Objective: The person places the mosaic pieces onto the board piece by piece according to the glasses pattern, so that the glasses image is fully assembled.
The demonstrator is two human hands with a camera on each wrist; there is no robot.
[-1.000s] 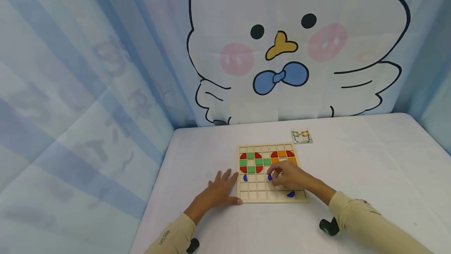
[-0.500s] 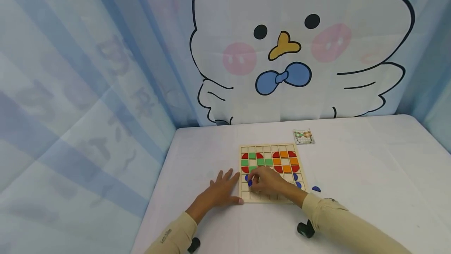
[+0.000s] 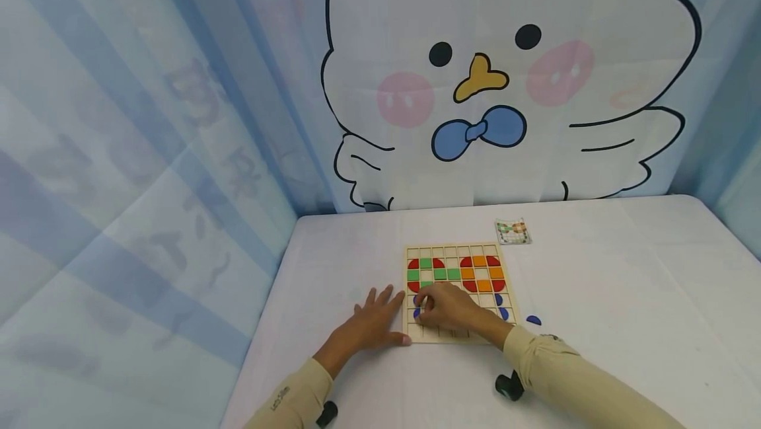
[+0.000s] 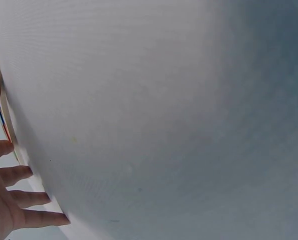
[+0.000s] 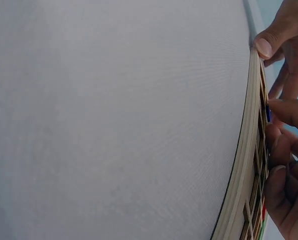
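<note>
A wooden grid board (image 3: 438,335) lies on the table with flat colored tiles in its cells. My right hand (image 3: 448,307) is over its lower left part. There its thumb and a finger pinch a small blue half-round tile (image 3: 417,313); in the right wrist view that blue tile (image 5: 269,114) shows between thumb and fingertip, at the board. Just above it, another blue tile (image 3: 415,300) is partly covered by the fingers. Spread flat, my left hand (image 3: 374,320) rests at the board's left edge, fingertips and thumb touching it.
A small printed pattern card (image 3: 513,231) lies behind the board's far right corner. One loose blue half-round tile (image 3: 534,320) is on the white table (image 3: 618,297), right of the board. Blue tiles (image 3: 504,313) also sit in the board's right cells. A printed curtain (image 3: 475,178) hangs behind.
My right hand has moved left across the board with the blue tile, then settled lower into a left-column cell. The right-side blue tiles are now uncovered. The left hand stays in place.
</note>
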